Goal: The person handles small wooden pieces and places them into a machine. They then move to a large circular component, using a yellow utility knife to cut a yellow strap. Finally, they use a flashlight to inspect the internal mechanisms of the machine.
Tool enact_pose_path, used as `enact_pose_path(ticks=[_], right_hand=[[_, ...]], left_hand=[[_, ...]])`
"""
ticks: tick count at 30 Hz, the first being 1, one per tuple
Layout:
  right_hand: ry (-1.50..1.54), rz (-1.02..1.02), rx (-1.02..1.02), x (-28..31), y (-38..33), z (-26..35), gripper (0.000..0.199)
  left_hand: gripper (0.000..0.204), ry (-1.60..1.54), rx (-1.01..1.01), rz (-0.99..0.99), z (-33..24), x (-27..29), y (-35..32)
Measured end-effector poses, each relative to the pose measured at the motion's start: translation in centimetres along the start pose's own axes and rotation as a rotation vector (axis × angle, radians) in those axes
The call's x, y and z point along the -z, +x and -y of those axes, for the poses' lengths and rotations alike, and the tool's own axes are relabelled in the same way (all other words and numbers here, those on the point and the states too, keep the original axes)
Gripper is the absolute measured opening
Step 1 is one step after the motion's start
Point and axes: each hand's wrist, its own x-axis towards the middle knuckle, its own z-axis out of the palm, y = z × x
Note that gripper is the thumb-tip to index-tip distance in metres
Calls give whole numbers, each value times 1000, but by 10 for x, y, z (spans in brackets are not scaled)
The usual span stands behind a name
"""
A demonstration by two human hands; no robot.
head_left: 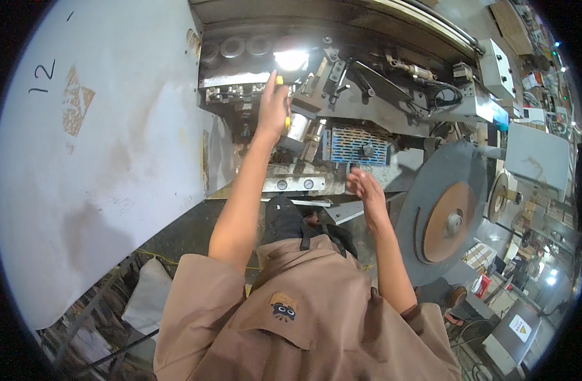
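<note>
My left hand (274, 106) reaches into the machine and is closed around a yellow-edged object (287, 121). Its yellow ends show above and below the fingers; the rest is hidden, so I cannot make out its kind. Just past the hand is a bright white glare (291, 60). A shiny metal cylinder (298, 127) lies beside the wrist. My right hand (365, 184) hovers with loosely bent fingers, nothing visible in them, just nearer than a blue slotted plate (359, 146). A dark knob (367, 150) sits on that plate.
A large white panel (113, 127) fills the left side. On the right stands a big grey disc (405, 222) carrying a brown roll (445, 219). Two round gauges (295, 185) sit on the machine's near edge. Metal arms (332, 76) and cables (446, 95) crowd the far side.
</note>
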Motion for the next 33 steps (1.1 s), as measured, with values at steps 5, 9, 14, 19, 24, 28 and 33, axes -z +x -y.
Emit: enact_pose_path(ticks=[5,9,14,19,24,28,33], right_hand=[[-199,75,380,-58,22,73,45],[-254,92,410,-93,27,101,57],[-456,-65,409,-95,12,115,33],[-639,-185,566,-74,12,103,44],[-453,-236,499,-26,8,72,52],[-696,-248,347,39,-6,-3,63],[-1129,-226,44,121,-71,-145,78]], left_hand=[[67,517,-433,34,-10,-26,-102],[70,707,-336,156,-16,-39,-157],[71,878,-376,242,-13,-45,-179],[75,1006,-501,332,-9,-39,-182],[72,800,-419,123,-2,-36,-166],[67,485,-75,-55,-17,-20,-103],[70,-126,227,-134,-29,-6,-19]])
